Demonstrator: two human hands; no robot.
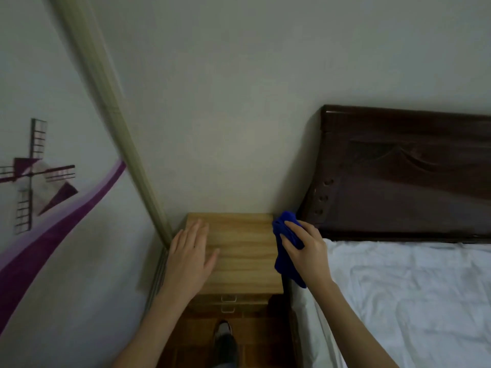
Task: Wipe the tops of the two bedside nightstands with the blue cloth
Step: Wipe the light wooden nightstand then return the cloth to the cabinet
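Gripping the blue cloth (287, 266), right hand (309, 251) hangs between nightstand (244, 248) and headboard (398, 176) — left hand (188, 256), fingers straight, over its top.

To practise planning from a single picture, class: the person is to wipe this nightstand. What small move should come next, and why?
Probably swing the right hand leftward and lay the blue cloth on the nightstand top. The cloth hangs bunched beside the top's right edge, not on the wood; the left hand is spread over the left side.
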